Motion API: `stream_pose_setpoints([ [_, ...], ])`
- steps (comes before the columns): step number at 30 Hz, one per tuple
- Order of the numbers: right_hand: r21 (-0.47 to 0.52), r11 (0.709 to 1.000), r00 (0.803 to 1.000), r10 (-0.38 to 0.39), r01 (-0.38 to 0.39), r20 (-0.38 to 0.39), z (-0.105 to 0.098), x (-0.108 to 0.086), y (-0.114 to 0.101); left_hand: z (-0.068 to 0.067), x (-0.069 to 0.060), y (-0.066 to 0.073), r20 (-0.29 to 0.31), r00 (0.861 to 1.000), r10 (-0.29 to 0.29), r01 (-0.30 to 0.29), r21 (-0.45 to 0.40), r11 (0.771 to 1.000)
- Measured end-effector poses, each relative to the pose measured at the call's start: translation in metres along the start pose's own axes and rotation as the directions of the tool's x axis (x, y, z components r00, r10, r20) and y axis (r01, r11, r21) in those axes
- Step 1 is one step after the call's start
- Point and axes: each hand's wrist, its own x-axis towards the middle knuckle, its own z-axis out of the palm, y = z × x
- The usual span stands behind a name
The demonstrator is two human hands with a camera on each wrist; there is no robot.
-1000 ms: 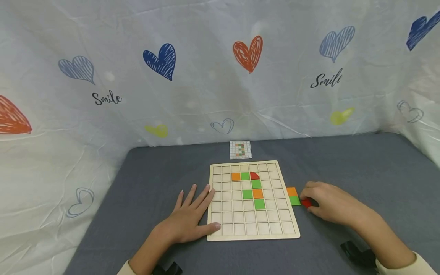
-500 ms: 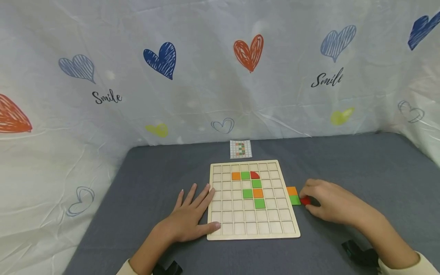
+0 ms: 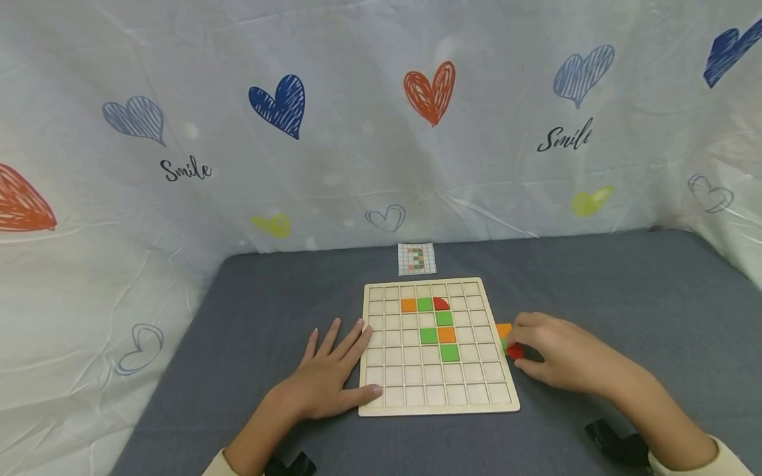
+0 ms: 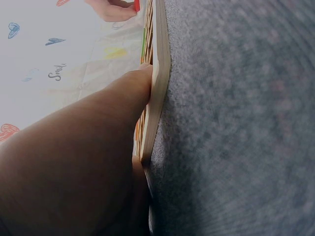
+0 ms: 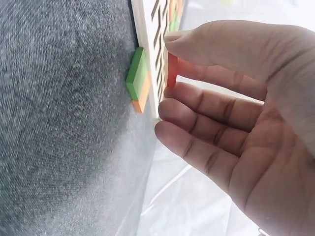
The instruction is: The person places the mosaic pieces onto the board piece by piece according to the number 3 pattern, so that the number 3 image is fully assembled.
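My right hand [image 3: 556, 349] pinches a red tile [image 3: 515, 352] between thumb and fingertips, just right of the board. In the right wrist view the red tile [image 5: 172, 71] is off the cloth, and beyond it a green tile [image 5: 137, 73] and an orange tile [image 5: 141, 96] lie beside the board. My left hand [image 3: 326, 380] has its fingers spread, the thumb resting on the left edge of the wooden grid board [image 3: 411, 396]. Several orange and green square tiles and a red quarter-round tile [image 3: 440, 304] sit in the board's cells.
A small pattern card [image 3: 417, 259] lies behind the board on the grey cloth [image 3: 286, 284]. At the back hangs a white curtain [image 3: 357, 165] printed with hearts. Black wrist straps [image 3: 616, 443] show near both forearms.
The right hand has lifted the red tile and moved left with it toward the board, now partly covering the green tile. The left hand stays where it was.
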Motion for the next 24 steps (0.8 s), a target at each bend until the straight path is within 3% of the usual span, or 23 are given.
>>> stream_pose_setpoints([
  [6,0.013,1.0,1.0,-0.017,0.017,0.003,0.003,0.002,-0.005,0.0,0.0,-0.001,0.0,1.0,0.002,-0.002,-0.005,1.0],
  [14,0.026,0.995,0.995,-0.093,0.093,-0.023,0.012,0.006,-0.012,0.0,0.0,-0.001,0.005,1.0,0.007,-0.007,-0.017,1.0],
  [24,-0.008,0.98,0.977,-0.2,0.2,-0.076,0.023,0.02,-0.021,0.001,0.0,-0.001,-0.002,1.0,0.005,-0.005,-0.011,1.0],
])
